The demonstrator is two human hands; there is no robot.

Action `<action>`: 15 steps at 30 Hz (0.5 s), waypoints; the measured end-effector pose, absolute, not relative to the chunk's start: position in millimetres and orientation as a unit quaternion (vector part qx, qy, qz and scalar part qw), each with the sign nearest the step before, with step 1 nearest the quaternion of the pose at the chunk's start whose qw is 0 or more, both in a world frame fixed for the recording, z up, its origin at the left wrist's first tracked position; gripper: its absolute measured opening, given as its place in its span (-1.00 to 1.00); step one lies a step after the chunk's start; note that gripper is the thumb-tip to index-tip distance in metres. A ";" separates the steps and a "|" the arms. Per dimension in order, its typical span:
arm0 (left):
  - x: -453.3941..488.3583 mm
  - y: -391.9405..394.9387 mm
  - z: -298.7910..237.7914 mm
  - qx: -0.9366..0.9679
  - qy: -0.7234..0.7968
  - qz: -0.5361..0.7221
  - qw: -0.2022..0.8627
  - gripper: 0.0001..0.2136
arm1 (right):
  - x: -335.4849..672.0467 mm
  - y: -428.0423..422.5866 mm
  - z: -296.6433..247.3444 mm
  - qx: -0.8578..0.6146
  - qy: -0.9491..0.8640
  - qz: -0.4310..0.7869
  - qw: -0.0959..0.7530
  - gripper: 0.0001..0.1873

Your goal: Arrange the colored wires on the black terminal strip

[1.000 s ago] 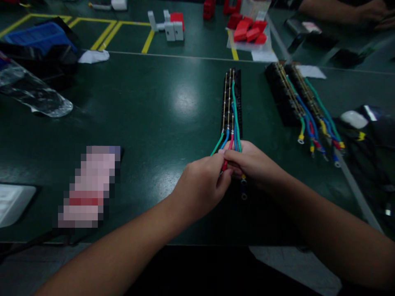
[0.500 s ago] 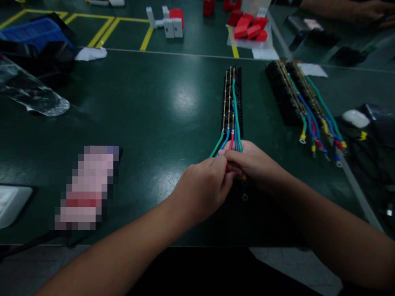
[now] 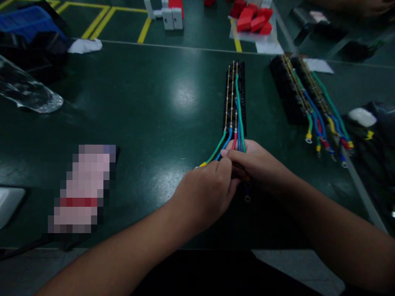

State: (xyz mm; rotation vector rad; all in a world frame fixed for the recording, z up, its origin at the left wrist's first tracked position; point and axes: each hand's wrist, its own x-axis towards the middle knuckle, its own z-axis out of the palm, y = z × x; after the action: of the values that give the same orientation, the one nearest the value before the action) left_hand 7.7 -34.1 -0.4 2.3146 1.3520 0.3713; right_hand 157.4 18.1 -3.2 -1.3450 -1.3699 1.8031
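A long black terminal strip (image 3: 241, 84) lies lengthwise on the dark green table (image 3: 148, 115), with green, blue and red wires (image 3: 235, 137) running out of its near end. My right hand (image 3: 257, 164) is closed around that wire bundle just below the strip. My left hand (image 3: 205, 193) is pinched on the same wires right beside it, and the two hands touch. A green wire with a yellow end (image 3: 212, 155) fans out to the left. A ring lug (image 3: 247, 198) sticks out below my right hand.
Two more wired black strips (image 3: 300, 88) lie to the right. Red blocks (image 3: 254, 20) and grey-white parts (image 3: 169, 16) sit at the far edge. A clear plastic bag (image 3: 26, 92) and blue bin (image 3: 23, 20) are at the left, a blurred pink object (image 3: 83, 187) near me.
The view has tilted slightly, so everything sits lower in the frame. My left hand has shifted a little right, and the green wire's yellow end now shows at the left.
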 end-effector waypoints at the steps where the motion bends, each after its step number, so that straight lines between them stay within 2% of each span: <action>1: 7.8 -33.9 -0.8 0.836 0.488 0.132 0.214 -0.83 | 157.7 18.2 -3.4 -0.495 -0.504 0.662 0.251 -0.72; 15: 8.0 -32.9 -1.9 0.829 0.496 0.151 0.212 -0.79 | 156.6 18.4 -1.6 -0.486 -0.507 0.667 0.248 -0.71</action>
State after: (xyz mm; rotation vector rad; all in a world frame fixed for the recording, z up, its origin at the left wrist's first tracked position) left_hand 8.0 -32.9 -1.9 2.3021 1.3767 0.4185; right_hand 156.6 18.4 -1.6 -1.3257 -1.3817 1.8177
